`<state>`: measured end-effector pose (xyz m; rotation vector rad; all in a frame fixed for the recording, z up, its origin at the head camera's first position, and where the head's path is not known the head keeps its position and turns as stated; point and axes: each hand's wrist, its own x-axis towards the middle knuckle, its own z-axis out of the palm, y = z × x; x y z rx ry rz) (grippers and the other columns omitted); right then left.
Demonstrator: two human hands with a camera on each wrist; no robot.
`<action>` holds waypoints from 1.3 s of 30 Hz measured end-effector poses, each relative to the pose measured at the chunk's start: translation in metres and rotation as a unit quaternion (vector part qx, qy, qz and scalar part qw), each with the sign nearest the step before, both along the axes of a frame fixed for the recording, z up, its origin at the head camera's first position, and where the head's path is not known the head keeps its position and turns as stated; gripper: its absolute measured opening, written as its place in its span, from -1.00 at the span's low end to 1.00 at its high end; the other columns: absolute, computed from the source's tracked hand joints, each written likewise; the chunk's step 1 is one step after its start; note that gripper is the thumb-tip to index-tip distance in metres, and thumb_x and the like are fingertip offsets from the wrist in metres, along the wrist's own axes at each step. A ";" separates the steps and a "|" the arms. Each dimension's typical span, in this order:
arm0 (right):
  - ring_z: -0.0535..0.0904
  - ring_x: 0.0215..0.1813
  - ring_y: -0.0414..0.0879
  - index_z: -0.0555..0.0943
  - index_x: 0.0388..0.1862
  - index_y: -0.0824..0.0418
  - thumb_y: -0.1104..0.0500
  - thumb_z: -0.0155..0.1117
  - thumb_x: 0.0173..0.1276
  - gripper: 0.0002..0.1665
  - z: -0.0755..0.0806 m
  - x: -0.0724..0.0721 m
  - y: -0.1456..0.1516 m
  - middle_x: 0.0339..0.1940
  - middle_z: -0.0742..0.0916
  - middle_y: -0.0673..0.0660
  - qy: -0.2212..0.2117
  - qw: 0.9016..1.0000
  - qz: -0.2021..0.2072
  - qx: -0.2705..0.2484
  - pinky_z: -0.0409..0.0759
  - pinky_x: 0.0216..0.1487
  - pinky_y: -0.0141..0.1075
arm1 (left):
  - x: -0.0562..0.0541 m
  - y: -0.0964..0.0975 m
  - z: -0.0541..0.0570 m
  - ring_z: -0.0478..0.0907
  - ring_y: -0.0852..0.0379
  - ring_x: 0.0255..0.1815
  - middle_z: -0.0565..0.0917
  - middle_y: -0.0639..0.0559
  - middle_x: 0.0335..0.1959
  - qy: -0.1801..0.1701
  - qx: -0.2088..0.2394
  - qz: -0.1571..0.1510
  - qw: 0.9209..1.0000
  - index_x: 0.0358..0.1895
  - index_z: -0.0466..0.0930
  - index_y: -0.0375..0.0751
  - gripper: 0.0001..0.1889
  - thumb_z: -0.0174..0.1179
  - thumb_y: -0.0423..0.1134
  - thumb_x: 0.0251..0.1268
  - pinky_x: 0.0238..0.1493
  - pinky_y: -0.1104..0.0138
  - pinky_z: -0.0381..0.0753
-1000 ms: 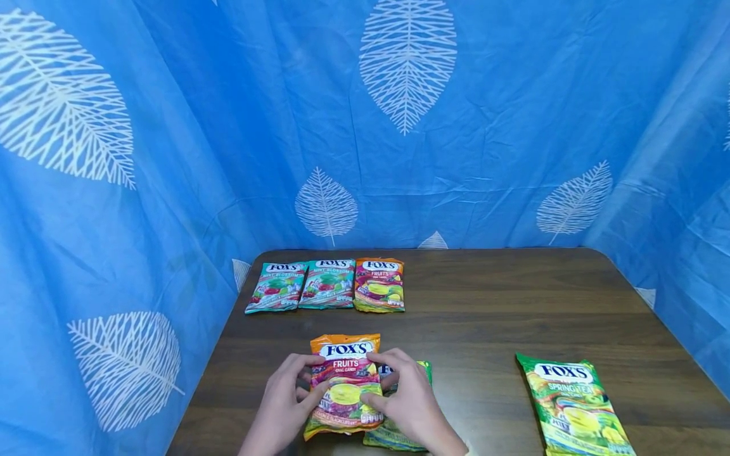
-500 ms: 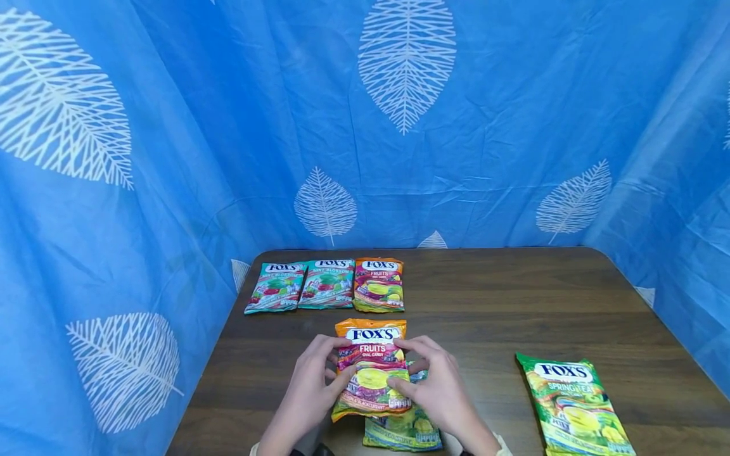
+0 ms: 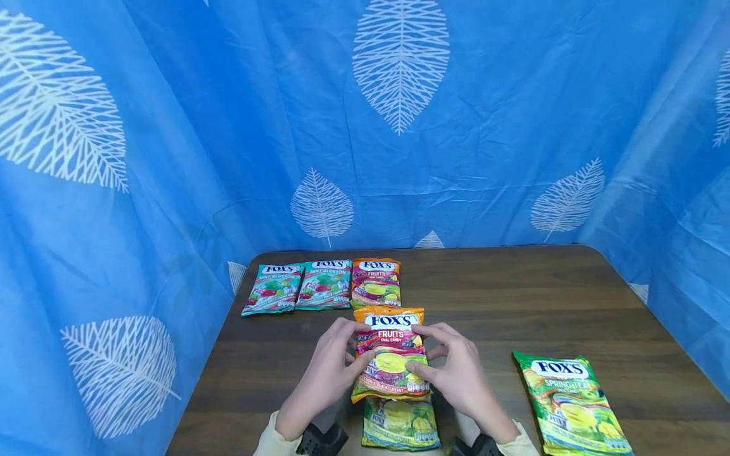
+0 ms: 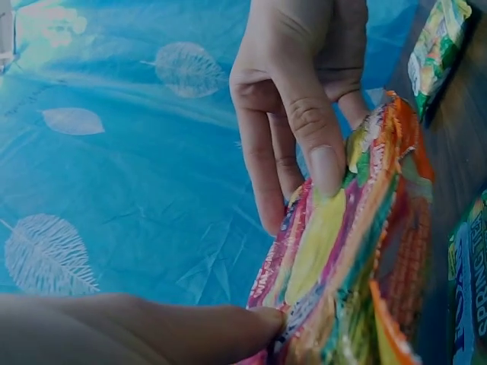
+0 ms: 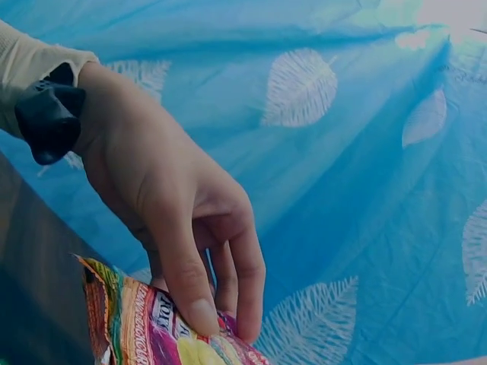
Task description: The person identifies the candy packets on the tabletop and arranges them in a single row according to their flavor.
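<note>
two hands [image 3: 331, 360] [image 3: 459, 367], one gripped fruits bag [image 3: 391, 354]

From my end the head view comes through bright and evenly lit, with the large lettering on the held packet [image 3: 390, 361] readable, its smallest print soft, and a pale sheen on the near part of the worktop [image 3: 485, 285]. Both wrist feeds reach me dimmer and hazier, the blue curtain [image 3: 485, 126] washed out by glare at the left in the left wrist view and at the right in the right wrist view. There, I see the worktop sink into dark shade and fine detail smear.
</note>
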<state>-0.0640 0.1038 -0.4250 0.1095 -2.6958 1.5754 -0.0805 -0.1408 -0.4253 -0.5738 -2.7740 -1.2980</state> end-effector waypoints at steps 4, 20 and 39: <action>0.76 -0.21 -0.16 0.78 0.29 0.16 0.33 0.75 0.21 -0.36 0.001 -0.011 0.008 0.16 0.74 0.09 0.003 1.000 0.007 0.005 0.73 -0.18 -0.26 | -0.011 0.005 0.002 0.56 0.08 -0.11 0.57 -0.06 0.05 0.000 -0.004 -0.011 1.000 0.26 0.66 -0.28 -0.58 0.52 -0.32 0.42 -0.23 0.39 0.70; 0.79 -0.07 0.01 0.70 0.39 0.25 0.26 0.71 0.29 -0.32 0.019 -0.046 0.036 0.22 0.73 0.21 0.046 0.997 0.032 0.055 0.72 -0.20 -0.20 | -0.049 0.028 0.019 0.52 0.21 -0.33 0.57 -0.15 0.08 0.052 -0.034 -0.045 0.997 0.30 0.60 -0.34 -0.58 0.46 -0.35 0.48 -0.31 0.40 0.66; 0.77 0.07 0.22 0.60 0.51 0.30 0.25 0.65 0.38 -0.24 0.000 -0.102 0.080 0.38 0.64 0.37 0.050 0.997 0.032 0.056 0.78 -0.14 -0.18 | -0.114 0.071 0.005 0.58 -0.12 0.03 0.61 -0.19 0.12 0.062 -0.031 -0.054 0.996 0.35 0.60 -0.37 -0.55 0.44 -0.32 0.51 -0.07 0.29 0.63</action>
